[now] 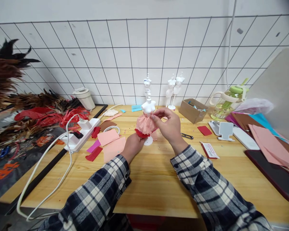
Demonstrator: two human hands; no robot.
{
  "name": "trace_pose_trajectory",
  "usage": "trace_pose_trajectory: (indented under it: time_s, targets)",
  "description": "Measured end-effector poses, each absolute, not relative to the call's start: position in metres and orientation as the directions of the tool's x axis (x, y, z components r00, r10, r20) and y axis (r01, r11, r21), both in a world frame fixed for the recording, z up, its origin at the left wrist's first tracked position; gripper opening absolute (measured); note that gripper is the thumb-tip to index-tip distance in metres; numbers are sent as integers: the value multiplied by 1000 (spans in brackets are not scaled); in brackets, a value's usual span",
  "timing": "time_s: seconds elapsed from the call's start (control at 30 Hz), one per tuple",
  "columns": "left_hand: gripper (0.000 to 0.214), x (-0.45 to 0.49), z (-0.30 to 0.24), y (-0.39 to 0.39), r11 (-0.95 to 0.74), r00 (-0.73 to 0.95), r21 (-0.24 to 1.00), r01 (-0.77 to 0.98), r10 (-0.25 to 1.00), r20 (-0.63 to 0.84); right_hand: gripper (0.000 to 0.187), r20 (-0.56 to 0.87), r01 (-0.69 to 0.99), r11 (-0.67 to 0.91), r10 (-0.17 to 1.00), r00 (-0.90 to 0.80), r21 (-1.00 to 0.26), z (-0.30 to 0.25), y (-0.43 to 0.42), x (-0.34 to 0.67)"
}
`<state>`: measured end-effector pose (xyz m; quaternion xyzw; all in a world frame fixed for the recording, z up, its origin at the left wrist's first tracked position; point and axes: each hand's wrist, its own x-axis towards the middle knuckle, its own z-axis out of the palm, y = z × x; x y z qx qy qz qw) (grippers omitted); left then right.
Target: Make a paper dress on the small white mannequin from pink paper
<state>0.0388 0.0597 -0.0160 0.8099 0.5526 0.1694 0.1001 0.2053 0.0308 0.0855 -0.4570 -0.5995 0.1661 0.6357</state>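
A small white mannequin [148, 105] stands upright on a round white base [148, 141] in the middle of the table. It wears a gathered pink paper skirt [145, 123] with a ragged red lower edge [141, 133]. My left hand [134, 147] is closed around the mannequin low down, just under the red edge; its fingertips are partly hidden by the skirt. At the waist, the thumb and forefinger of my right hand [169, 125] pinch the pink paper. Pink paper sheets [114, 149] and a red paper piece [93, 154] lie to the left.
Behind stand more white mannequins [175, 88] and a cardboard box [194, 110]. A power strip [83, 136] with loose cables, a tape roll [112, 128] and a lidded cup [84, 98] are left. To the right are a green-lidded bottle [227, 102], a phone stand [225, 131] and a snap-blade knife [187, 136].
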Motion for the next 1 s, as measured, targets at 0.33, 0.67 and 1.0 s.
trace_pose_trajectory:
  time_s: [0.33, 0.67, 1.0]
  targets:
    - [37, 39, -16, 58, -426, 374, 302, 853, 902, 216, 10, 590, 339, 506, 775, 225, -793, 86, 31, 205]
    - [37, 38, -17, 57, -534, 455, 294, 793, 840, 296, 49, 501, 215, 461, 843, 195, -861, 79, 42, 213]
    - [32, 40, -13, 55, -555, 464, 339, 760, 828, 315, 44, 403, 25, 403, 906, 126, -915, 77, 44, 212]
